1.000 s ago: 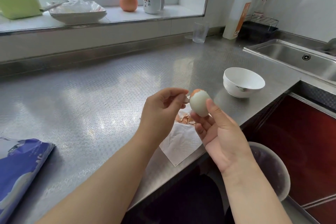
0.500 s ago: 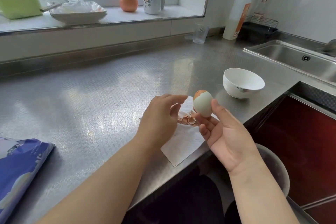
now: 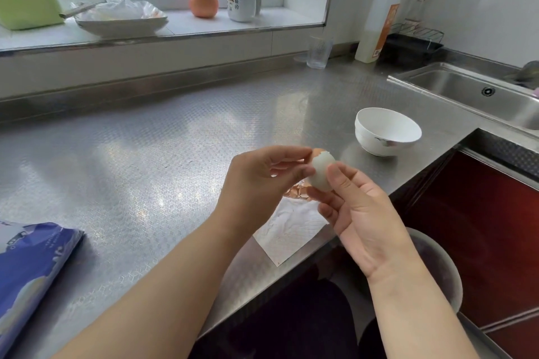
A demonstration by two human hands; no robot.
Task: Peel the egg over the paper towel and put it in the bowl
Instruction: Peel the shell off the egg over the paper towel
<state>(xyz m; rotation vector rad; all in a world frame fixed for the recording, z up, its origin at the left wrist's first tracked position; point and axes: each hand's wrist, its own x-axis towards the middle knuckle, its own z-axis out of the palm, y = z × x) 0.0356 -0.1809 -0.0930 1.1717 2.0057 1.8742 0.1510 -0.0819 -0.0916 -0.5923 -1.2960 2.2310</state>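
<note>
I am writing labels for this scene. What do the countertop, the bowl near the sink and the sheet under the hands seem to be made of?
Countertop: probably stainless steel with an embossed geometric pattern; it is grey and reflects the window light.
Bowl: looks like glazed ceramic, white and smooth with a soft shine; hard plastic cannot be excluded.
Sheet: paper towel, matt white with a quilted, wrinkled texture.

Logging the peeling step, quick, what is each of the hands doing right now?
Left hand: fingertips pinch at the bit of shell left on top of the egg.
Right hand: holds the egg between thumb and fingers.
</note>
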